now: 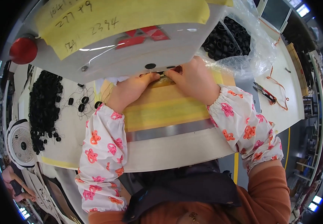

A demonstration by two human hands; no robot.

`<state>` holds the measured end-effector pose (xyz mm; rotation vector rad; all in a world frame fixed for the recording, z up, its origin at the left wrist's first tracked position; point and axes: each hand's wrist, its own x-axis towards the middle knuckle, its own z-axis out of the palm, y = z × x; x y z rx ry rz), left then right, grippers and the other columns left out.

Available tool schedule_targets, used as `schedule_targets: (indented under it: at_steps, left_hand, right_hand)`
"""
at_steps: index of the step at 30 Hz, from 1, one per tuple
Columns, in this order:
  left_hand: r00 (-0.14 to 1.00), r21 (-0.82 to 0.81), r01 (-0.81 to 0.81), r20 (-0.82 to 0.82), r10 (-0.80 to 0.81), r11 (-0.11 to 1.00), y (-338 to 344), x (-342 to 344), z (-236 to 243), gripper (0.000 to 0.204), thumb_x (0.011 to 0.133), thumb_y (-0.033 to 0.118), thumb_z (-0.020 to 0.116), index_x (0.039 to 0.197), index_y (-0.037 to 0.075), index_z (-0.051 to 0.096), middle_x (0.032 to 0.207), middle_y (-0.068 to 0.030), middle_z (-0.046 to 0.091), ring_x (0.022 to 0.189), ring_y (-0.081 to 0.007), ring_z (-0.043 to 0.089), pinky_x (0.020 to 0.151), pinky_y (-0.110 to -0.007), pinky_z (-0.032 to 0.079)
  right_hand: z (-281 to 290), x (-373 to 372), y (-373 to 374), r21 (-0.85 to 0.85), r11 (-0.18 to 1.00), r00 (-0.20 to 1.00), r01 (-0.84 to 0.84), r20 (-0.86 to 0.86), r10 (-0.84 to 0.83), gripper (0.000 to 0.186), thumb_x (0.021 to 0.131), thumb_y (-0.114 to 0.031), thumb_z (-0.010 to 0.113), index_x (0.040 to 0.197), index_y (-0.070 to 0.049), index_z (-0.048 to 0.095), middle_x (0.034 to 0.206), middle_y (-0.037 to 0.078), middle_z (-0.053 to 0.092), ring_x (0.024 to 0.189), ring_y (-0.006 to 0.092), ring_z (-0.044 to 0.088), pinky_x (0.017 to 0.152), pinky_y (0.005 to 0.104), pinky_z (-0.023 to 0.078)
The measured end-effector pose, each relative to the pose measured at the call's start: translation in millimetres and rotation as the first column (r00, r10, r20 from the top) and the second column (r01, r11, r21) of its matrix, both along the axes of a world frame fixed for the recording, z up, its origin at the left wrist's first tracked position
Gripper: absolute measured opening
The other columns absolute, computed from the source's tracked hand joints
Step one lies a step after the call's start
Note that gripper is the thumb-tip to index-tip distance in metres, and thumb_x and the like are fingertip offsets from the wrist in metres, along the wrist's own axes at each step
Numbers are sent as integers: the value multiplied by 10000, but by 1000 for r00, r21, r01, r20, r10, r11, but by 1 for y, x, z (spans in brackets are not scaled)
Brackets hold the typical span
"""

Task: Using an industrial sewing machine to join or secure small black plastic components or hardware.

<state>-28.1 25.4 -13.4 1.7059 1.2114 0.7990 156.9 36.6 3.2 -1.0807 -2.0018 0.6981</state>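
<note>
- Hands, two: left hand (129,90) and right hand (196,80), thumbs turned inward and nearly meeting; finger undersides hidden, so whether either pinches cannot be told.
- Small dark piece (161,74): between the thumb tips, just under the grey machine housing (109,63); flanked from both sides, presumably for steadiness.
- Yellow tape (165,111): banded across the white counter (176,151), likely as surface protection.
- Black rings (44,100), fine-wired: heaped left, several lying apart, perhaps against tangling.
- Clear bag (262,48) of black parts: beyond the right hand, apparently as stock within reach.
</note>
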Motion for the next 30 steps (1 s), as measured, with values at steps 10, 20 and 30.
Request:
schedule_targets:
  at_steps: [10, 20, 30]
  left_hand:
    - [995, 80, -93, -33, 95, 993, 0, 5, -4, 176, 772, 187, 615, 850, 30, 628, 736, -41, 632, 653, -158, 555, 616, -281, 424]
    - [821, 36, -237, -526, 220, 971, -12, 25, 33, 192, 818, 204, 593, 885, 27, 620, 650, -38, 591, 558, -108, 516, 556, -251, 415]
    - [979, 456, 1, -181, 91, 890, -64, 38, 18, 110, 795, 74, 559, 894, 53, 601, 680, -156, 578, 568, -294, 580, 494, -340, 434]
  right_hand:
    - [-2, 3, 2, -5, 1000, 1000, 23, 6, -23, 120, 665, -44, 634, 665, 8, 526, 593, 142, 561, 538, 293, 549, 499, 353, 429]
    - [-6, 18, 9, 47, 999, 999, -27, 26, 26, 150, 684, -112, 664, 705, 11, 581, 618, 115, 596, 551, 221, 588, 528, 297, 460]
    - [13, 17, -9, -581, 784, 974, -218, -180, 137, 213, 779, -125, 640, 868, 41, 541, 643, 75, 617, 484, 108, 583, 421, 209, 449]
